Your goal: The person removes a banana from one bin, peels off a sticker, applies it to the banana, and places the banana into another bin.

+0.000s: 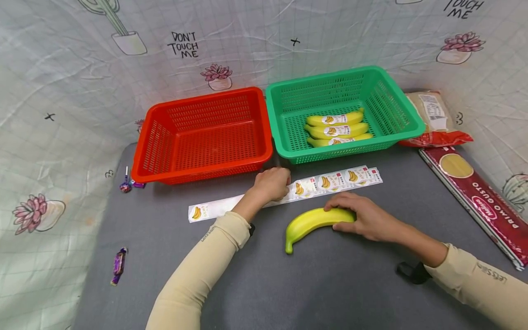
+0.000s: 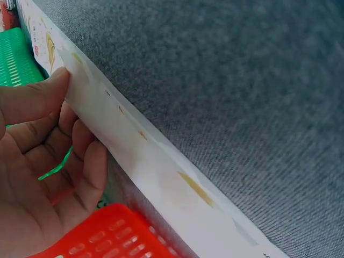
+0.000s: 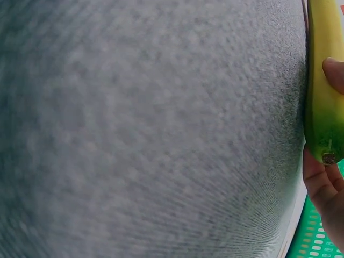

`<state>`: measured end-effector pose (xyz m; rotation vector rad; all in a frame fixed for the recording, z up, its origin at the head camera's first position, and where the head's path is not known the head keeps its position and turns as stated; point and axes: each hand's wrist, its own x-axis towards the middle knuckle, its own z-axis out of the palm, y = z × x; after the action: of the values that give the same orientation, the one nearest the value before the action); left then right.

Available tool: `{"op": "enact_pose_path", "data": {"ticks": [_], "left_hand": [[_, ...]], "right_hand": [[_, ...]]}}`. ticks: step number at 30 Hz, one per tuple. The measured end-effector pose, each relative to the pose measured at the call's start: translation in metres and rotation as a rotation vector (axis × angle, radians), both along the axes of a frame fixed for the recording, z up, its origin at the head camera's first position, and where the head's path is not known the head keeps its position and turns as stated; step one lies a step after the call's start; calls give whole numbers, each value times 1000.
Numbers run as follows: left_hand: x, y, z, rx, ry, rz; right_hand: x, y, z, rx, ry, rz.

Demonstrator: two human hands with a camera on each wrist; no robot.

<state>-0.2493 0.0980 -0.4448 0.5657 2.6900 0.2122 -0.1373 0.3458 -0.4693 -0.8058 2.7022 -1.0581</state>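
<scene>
My left hand [image 1: 272, 183] pinches a long white strip of banana stickers [image 1: 330, 181] near its middle. In the left wrist view the thumb lies on the strip's face [image 2: 126, 134], with the curled fingers at its edge. A yellow banana [image 1: 313, 221] with greenish ends lies on the grey table in front of the strip. My right hand [image 1: 367, 217] grips the banana's right end, thumb on the near side and fingers on the far side. In the right wrist view the thumb presses the banana [image 3: 325, 107], close to its dark tip.
Behind the strip stand a red basket [image 1: 214, 172] and a green basket [image 1: 350, 153]; three stickered bananas [image 1: 338, 130] lie in the green one. At right are a bag of brown grains [image 1: 431, 112] and a dark red pasta pack [image 1: 482, 201]. A lollipop [image 1: 125, 185] and wrapped candy [image 1: 119, 266] lie left.
</scene>
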Motion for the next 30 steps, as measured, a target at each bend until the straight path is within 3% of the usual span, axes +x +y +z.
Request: {"op": "enact_pose_path", "data": {"ticks": [13,30], "left_hand": [[1,-4,1,56,18,3],[2,-6,3,106,7,12]], "right_hand": [[-1,3,-5,-35,40,7],[1,2,-2,-77,-14,31]]}}
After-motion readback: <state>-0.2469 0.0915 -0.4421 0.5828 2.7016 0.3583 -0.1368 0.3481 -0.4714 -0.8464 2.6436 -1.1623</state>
